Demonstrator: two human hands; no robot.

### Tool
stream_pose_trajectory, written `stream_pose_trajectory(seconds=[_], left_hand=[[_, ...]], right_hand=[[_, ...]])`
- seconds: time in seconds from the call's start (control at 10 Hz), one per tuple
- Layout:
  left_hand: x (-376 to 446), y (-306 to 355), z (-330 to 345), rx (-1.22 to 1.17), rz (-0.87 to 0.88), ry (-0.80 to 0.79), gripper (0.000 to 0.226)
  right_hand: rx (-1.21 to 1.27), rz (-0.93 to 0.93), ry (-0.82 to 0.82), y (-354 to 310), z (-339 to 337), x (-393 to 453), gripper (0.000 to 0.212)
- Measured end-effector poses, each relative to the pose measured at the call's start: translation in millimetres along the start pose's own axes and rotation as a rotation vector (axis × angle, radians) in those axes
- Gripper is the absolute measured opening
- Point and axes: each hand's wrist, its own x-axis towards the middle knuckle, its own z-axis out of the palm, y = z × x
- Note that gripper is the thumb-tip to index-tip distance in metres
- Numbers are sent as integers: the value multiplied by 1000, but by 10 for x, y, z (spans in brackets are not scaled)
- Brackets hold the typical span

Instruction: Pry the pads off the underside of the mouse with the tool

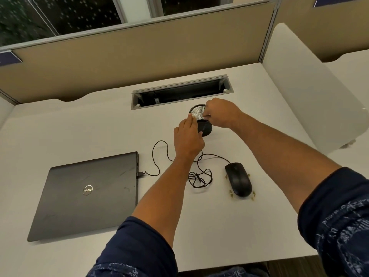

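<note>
1. Two forearms in rolled-up dark blue patterned sleeves (339, 226) reach forward over a white desk (79, 126).
2. A closed dark laptop (87, 194) lies at the near left, with a plug in its right edge.
3. The black mouse (238, 179) rests top side up at the near right, so its underside is hidden; its cable (199, 176) loops and coils between it and the laptop. Small yellowish bits lie on the desk around the mouse.
4. Farther out, the left hand (187, 139) curls around the side of a black mesh cup (202, 121), steadying it.
5. The right hand (221, 112) is at the cup's rim, fingers pinched together; what they pinch, if anything, cannot be told.
6. Beyond the cup, an open cable slot (181, 92) sits in the desk, below a tan partition (139, 54).
</note>
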Motion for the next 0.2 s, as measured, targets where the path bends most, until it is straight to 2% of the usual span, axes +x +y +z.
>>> stream_pose_trajectory(seconds=[0.1, 0.2], left_hand=[[-28, 13, -47, 15, 21, -23, 67], [-46, -4, -40, 34, 33, 7, 71]], right_hand=[[-6, 2, 81, 28, -11, -90, 34], [35, -11, 253, 96, 98, -200, 31]])
